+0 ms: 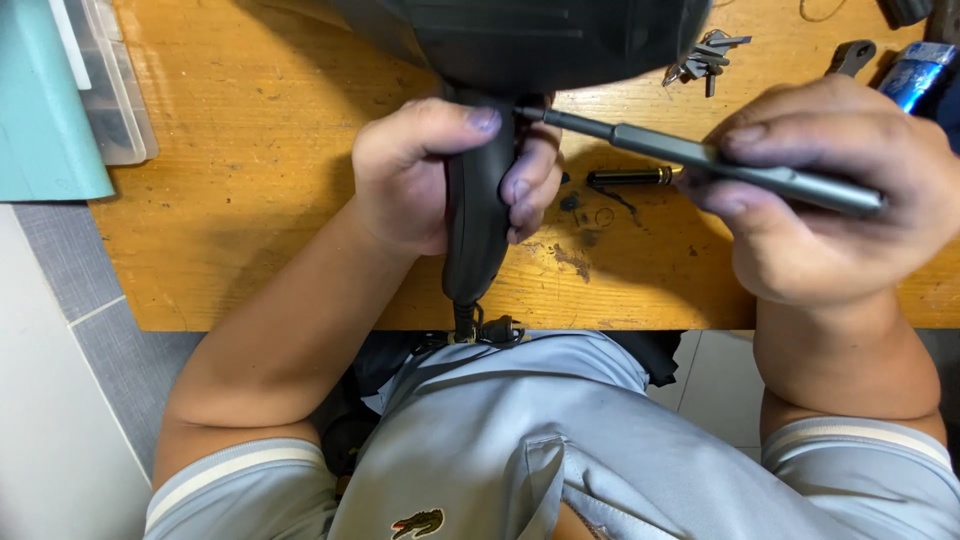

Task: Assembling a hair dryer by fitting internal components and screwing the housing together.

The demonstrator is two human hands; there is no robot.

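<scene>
Closest to the camera, below the edge of the wooden table (250, 150), sits the person's lap in a light grey shirt (520, 440), with a dark cord (480, 328) running down from the handle over the table's edge. Above it, the left hand (430, 175) is clenched around the black handle of a hair dryer (478, 215), thumb on the near side and fingers curled over the far side; the dryer's dark body fills the top middle of the view. The right hand (820, 190) grasps a slim grey screwdriver (720, 160) between thumb and fingers, held nearly level, its tip touching the dryer just where handle meets body. Beyond the hands, on the table, lie a short black and brass pen-like piece (630, 178), some small dark bits beside it, a cluster of grey screwdriver bits (705, 57), and a blue tool (920, 70) at the far right. At far left stands a clear plastic box (110, 90).
</scene>
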